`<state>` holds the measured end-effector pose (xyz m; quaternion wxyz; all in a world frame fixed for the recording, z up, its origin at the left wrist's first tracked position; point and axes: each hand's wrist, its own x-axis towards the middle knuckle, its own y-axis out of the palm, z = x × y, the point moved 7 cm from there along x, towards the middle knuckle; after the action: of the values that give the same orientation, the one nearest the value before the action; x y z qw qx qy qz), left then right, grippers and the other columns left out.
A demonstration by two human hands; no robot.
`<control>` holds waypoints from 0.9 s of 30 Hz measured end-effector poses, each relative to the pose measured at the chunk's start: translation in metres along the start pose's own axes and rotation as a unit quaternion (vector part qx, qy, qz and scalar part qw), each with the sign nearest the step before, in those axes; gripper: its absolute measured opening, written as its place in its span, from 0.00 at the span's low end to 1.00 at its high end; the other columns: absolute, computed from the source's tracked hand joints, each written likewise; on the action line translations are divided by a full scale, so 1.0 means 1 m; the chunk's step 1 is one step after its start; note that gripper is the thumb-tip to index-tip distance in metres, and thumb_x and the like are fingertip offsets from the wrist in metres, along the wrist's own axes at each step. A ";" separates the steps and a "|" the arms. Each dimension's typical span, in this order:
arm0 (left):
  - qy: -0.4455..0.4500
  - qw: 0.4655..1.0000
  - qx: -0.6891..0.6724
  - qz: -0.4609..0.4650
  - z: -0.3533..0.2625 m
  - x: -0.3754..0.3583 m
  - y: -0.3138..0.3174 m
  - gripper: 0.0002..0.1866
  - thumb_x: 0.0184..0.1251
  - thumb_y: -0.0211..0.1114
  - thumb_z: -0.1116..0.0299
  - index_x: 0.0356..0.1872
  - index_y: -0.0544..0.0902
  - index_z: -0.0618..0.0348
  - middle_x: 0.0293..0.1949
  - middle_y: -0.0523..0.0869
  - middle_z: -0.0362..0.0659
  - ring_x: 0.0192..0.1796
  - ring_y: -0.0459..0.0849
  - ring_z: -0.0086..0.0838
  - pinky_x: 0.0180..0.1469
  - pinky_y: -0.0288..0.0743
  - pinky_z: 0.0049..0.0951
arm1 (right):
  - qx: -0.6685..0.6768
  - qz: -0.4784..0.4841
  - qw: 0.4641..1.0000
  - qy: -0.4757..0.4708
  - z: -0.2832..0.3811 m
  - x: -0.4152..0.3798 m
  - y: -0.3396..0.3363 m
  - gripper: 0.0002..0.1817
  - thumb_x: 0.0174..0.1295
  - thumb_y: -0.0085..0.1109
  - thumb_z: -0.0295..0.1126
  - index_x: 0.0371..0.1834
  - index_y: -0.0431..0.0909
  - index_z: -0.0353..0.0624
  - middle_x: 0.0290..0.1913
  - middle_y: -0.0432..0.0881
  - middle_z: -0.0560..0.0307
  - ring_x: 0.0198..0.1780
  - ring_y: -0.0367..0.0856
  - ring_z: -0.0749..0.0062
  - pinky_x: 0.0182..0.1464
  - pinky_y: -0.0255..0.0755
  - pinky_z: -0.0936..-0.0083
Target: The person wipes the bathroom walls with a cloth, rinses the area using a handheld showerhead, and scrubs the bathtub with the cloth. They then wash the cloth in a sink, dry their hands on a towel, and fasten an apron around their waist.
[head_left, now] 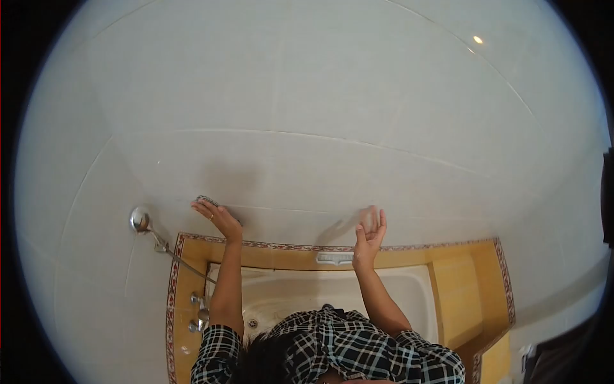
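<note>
My left hand lies flat over a grey speckled pad, holding it against the white tiled wall. Only the pad's edge shows past the fingers, and a ring is on one finger. To the right, my right hand is raised close to the wall with its fingers apart and nothing in it. A faint reflection of that hand shows in the glossy tile.
Below the arms is a white bathtub with a yellow tiled surround and a patterned border. A shower head with its hose hangs at the left, above the taps. A white soap dish sits on the back wall.
</note>
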<state>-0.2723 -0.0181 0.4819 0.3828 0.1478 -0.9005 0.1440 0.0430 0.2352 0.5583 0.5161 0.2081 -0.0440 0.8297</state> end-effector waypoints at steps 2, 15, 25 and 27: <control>0.046 0.999 0.007 -0.022 -0.033 0.030 0.002 0.31 0.78 0.33 0.59 0.75 0.41 0.63 0.76 0.33 0.58 0.77 0.30 0.53 0.73 0.28 0.54 | 0.240 -0.026 0.963 0.118 -0.008 -0.008 0.001 0.37 0.60 0.48 0.10 0.72 0.46 0.40 0.72 0.57 0.40 0.69 0.66 0.51 0.65 0.66 0.68; 0.318 0.941 0.084 0.080 -0.179 0.044 0.036 0.33 0.75 0.41 0.56 0.75 0.47 0.58 0.76 0.39 0.56 0.77 0.33 0.55 0.70 0.24 0.62 | 0.175 0.045 0.979 0.094 0.031 0.002 0.000 0.37 0.54 0.59 0.11 0.67 0.54 0.37 0.65 0.68 0.37 0.57 0.80 0.57 0.54 0.77 0.75; 0.248 0.965 0.086 0.021 -0.179 0.065 0.025 0.36 0.72 0.45 0.61 0.76 0.42 0.57 0.76 0.36 0.55 0.77 0.31 0.53 0.70 0.22 0.62 | 0.144 0.107 0.984 -0.015 0.049 0.031 -0.014 0.28 0.62 0.51 0.13 0.65 0.56 0.37 0.65 0.68 0.35 0.55 0.81 0.55 0.50 0.79 0.78; 0.216 0.973 0.074 -0.008 -0.210 0.106 0.011 0.35 0.71 0.44 0.62 0.76 0.42 0.57 0.76 0.36 0.55 0.77 0.31 0.53 0.70 0.21 0.61 | 0.166 0.117 0.979 -0.018 0.048 0.035 -0.018 0.27 0.62 0.49 0.13 0.65 0.57 0.36 0.65 0.68 0.35 0.55 0.81 0.55 0.50 0.78 0.79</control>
<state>-0.2112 0.0531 0.6979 0.5576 0.1487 -0.7819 0.2360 0.0597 0.2593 0.6130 0.3725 0.2990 0.0607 0.8764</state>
